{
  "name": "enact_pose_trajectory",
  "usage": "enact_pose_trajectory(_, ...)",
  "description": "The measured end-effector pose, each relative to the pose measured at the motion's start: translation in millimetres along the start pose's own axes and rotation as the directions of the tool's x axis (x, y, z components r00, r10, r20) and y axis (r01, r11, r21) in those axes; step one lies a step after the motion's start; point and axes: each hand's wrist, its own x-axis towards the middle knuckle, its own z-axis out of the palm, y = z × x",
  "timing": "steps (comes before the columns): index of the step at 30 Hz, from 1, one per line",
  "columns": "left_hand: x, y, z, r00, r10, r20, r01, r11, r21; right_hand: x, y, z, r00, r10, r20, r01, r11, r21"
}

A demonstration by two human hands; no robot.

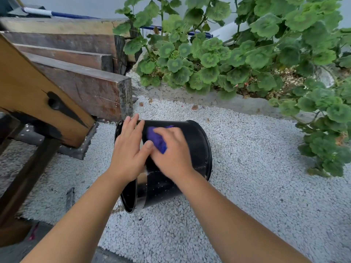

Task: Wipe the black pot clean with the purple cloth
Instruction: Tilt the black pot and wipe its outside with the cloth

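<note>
The black pot [191, 149] lies on its side on the white gravel [256, 186], just below the stacked wooden beams [81, 88], long axis left to right, open mouth left. My right hand [171, 149] grips the bunched purple cloth [156, 138] against the wall; my left hand [129, 147] rests flat-fingered, steadying. I'd keep firm pressure, roll the pot, and reach those pale specks underneath.

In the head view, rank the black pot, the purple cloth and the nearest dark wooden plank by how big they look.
1. nearest dark wooden plank, though only slightly larger than the pot, and distance makes this unsure.
2. black pot, lying on its side.
3. purple cloth, mostly hidden under the right hand.
</note>
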Motion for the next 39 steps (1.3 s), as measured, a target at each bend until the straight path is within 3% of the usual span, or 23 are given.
enact_pose_trajectory(3,-2.7,-1.6,1.1,1.0,0.008,0.006,-0.008,1.0,0.006,-0.7,-6.3,8.9,0.989,-0.123,0.083,0.128,0.99,-0.058)
enact_pose_trajectory(6,0.4,-5.0,1.5,1.0,-0.016,0.021,0.014,0.997,0.07,4.4,9.2,5.0,0.991,-0.136,0.012,0.136,0.976,-0.173)
enact_pose_trajectory(11,-3.8,-13.8,3.5,0.997,-0.074,0.013,0.073,0.992,0.105,8.4,80.5,-32.0,0.977,0.187,-0.099,-0.21,0.923,-0.321)
enact_pose_trajectory(14,-4.1,-17.9,4.5,0.998,-0.065,0.001,0.064,0.996,0.068,0.4,108.9,-46.0,0.953,0.277,-0.124,-0.303,0.888,-0.347)
enact_pose_trajectory(19,-7.8,-12.4,7.0,0.997,-0.049,-0.059,0.042,0.992,-0.121,3.5,119.5,-57.4,0.889,0.434,-0.147,-0.455,0.873,-0.177)
enact_pose_trajectory(22,-23.4,-24.0,4.7,1.0,0.028,0.008,-0.025,0.964,-0.265,6.1,117.2,-62.5,0.826,0.547,-0.137,-0.553,0.833,-0.007)
enact_pose_trajectory(25,-48.0,-38.8,9.3,0.991,0.107,0.076,-0.089,0.973,-0.211,6.2,120.1,-64.4,0.691,0.718,-0.089,-0.695,0.693,0.192)
enact_pose_trajectory(28,-56.0,-35.9,17.4,0.997,0.069,0.041,-0.062,0.985,-0.16,5.0,126.7,-68.7,0.568,0.816,0.11,-0.775,0.484,0.407)
enact_pose_trajectory(30,-49.5,-27.7,17.2,0.999,0.036,0.03,-0.029,0.977,-0.21,6.2,129.3,-73.2,0.525,0.831,0.181,-0.785,0.391,0.481)
enact_pose_trajectory(35,-38.1,-11.1,15.7,0.989,-0.129,0.069,0.146,0.839,-0.524,16.8,134.4,-87.0,0.522,0.818,0.241,-0.815,0.394,0.426)
enact_pose_trajectory(39,-28.1,0.5,20.9,0.939,-0.32,0.126,0.326,0.715,-0.618,21.7,137.5,-89.4,0.561,0.806,0.19,-0.814,0.495,0.305)
